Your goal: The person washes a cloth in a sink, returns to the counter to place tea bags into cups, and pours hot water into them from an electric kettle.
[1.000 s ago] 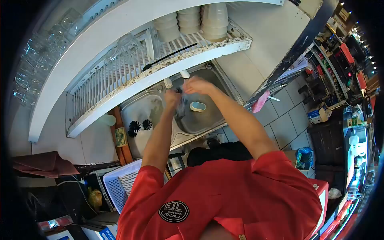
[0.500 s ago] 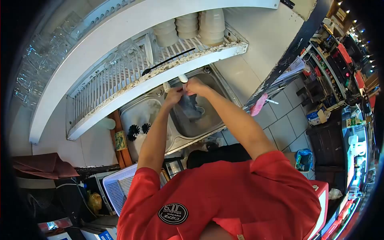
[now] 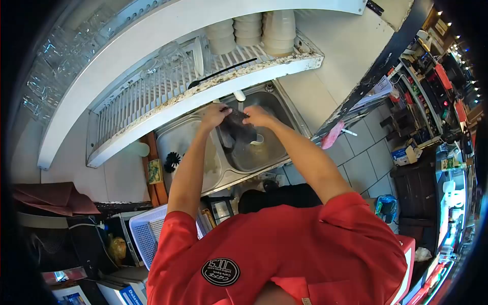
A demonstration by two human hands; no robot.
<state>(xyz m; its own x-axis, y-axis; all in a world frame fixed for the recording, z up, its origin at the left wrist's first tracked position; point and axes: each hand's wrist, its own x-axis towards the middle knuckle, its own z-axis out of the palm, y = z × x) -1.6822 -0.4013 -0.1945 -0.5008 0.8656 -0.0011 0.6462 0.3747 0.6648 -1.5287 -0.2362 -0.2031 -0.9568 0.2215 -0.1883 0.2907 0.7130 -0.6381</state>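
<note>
A dark grey cloth [image 3: 239, 129] hangs stretched between my hands over the right basin of the metal sink [image 3: 274, 104]. My left hand [image 3: 215, 115] pinches its left upper edge, and my right hand [image 3: 258, 117] grips the right upper edge. Between and just above my hands is the white tap end [image 3: 239, 95], and what looks like water falls from it. Below the cloth, a small pale rounded item [image 3: 258, 140] lies in the basin, partly covered. Its kind is hard to make out.
A slatted rack [image 3: 147, 86] with glasses, stacked cups [image 3: 278, 33] and a long black spoon-like utensil [image 3: 222, 73] overhangs the sink. Black brushes [image 3: 172, 161] stand in the left basin beside a sponge [image 3: 155, 171]. A lilac plastic basket [image 3: 145, 231] sits below left.
My hands have moved apart from their place close together under the tap. The cloth is now spread wider between them. The view has shifted slightly.
</note>
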